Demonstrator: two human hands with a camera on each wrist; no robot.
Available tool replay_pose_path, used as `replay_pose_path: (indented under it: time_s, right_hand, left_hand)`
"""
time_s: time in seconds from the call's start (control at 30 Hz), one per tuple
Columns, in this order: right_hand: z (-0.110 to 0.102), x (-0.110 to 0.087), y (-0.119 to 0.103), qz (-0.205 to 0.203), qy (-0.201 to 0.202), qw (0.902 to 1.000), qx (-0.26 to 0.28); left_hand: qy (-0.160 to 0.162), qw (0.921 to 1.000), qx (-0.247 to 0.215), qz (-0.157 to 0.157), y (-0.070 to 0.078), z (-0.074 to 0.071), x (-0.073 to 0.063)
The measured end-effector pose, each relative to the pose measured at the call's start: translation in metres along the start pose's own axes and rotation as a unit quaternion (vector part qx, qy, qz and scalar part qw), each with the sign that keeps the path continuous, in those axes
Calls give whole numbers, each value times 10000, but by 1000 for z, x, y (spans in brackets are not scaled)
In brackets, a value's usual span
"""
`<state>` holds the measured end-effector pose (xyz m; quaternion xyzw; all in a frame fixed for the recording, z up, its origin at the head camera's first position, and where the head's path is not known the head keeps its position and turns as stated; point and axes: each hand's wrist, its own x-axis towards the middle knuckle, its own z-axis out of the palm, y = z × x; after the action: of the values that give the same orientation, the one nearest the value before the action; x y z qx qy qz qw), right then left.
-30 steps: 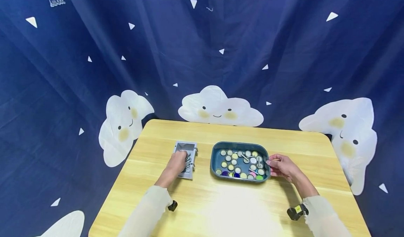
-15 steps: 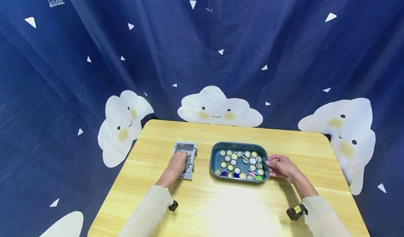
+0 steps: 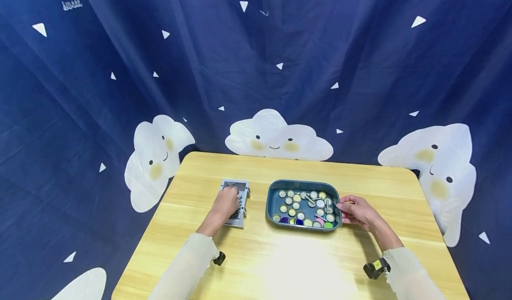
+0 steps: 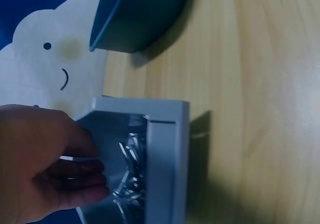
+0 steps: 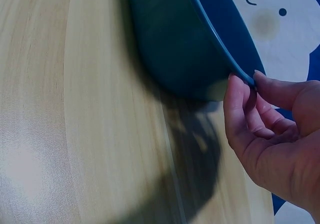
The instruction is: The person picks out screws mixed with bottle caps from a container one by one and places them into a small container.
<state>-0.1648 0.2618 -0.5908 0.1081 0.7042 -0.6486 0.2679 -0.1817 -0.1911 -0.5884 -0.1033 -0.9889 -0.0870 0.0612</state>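
My left hand is over a small grey box, its fingers bent down inside the walls. Metal screws lie loose in that box, beside the fingertips in the left wrist view; I cannot tell whether the fingers hold one. My right hand pinches the right rim of a dark blue plastic tub between thumb and fingers. Inside the tub are several round caps, mostly pale, some purple, pink and green. A few screws lie among the caps.
Both containers stand on a light wooden table, the grey box left of the tub with a gap between. A dark blue curtain with white clouds hangs behind the far table edge.
The left hand has shifted slightly up and toward the far end of the grey box. The right hand stays on the tub's rim, and the tub has not visibly moved.
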Motion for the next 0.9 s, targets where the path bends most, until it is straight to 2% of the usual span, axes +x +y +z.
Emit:
replay_pose_path:
  time_s: [0.13, 0.27, 0.37, 0.53, 0.63, 0.73, 0.9]
  right_hand:
    - [-1, 1, 1, 17, 9, 10000, 6]
    - [-1, 1, 2, 25, -19, 10000, 35]
    - [0, 1, 2, -14, 13, 10000, 54]
    - [2, 3, 4, 5, 21, 10000, 5]
    - [3, 3, 5, -4, -7, 10000, -22]
    - [3, 3, 5, -50, 26, 10000, -40]
    - [-1, 2, 3, -145, -75, 9998, -103]
  left_hand:
    - [408, 9992, -15, 13, 11, -9, 6]
    - [582, 9983, -85, -5, 26, -19, 14]
    - [650, 9974, -194, 244, 38, -22, 21]
    - [746, 9928, -295, 893, 61, -20, 30]
    - [649, 9895, -278, 1259, 76, -20, 35]
    - [371, 9857, -171, 1637, 93, -21, 43]
    - [-124, 9714, 34, 2371, 119, -14, 53]
